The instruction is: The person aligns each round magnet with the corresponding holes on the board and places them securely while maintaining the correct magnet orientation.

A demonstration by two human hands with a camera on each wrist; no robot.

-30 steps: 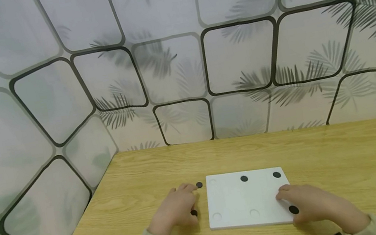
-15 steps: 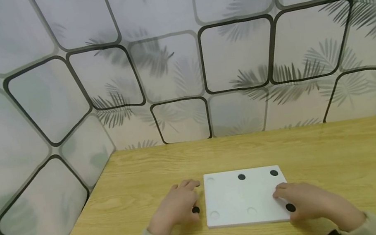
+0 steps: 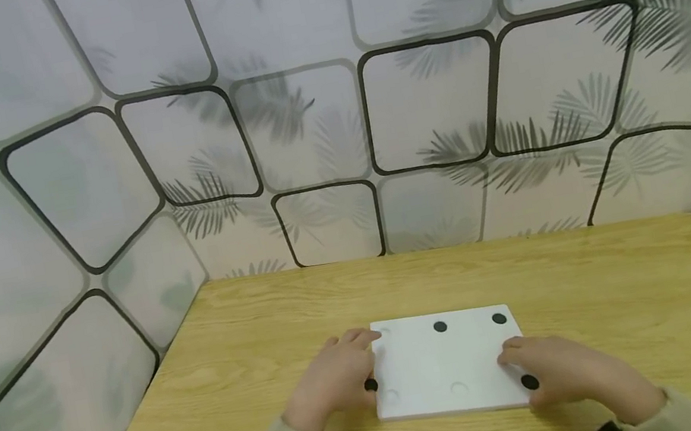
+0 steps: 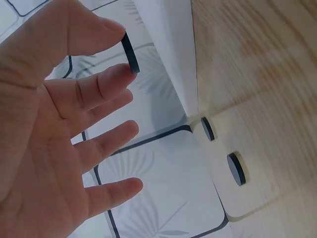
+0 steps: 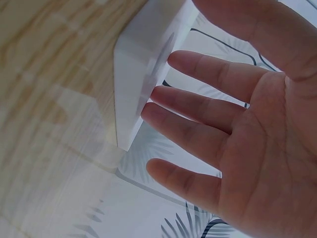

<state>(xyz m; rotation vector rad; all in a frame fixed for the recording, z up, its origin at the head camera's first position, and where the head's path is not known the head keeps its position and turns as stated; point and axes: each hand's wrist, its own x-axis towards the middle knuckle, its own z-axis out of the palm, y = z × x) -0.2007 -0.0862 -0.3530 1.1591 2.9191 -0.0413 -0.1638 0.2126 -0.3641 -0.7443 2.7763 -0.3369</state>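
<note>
The board (image 3: 428, 366) is white, the discs (image 3: 440, 327) black, the table (image 3: 266, 314) yellow wood-grained, the wall (image 3: 431, 108) leaf-patterned grey.

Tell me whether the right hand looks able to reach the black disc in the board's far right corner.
Probably yes: the right hand is at the right edge of the white board, and nothing visible stands between it and the black disc.

A flat white rectangular board (image 3: 450, 359) lies with thin round black discs (image 3: 440, 327) set at far middle, far right and near right, three round recesses (image 3: 459, 387) bare; the left hand (image 3: 336, 379) pinches a matching disc (image 4: 130, 52) near its left edge, two more discs (image 4: 236, 169) lying at left.
</note>
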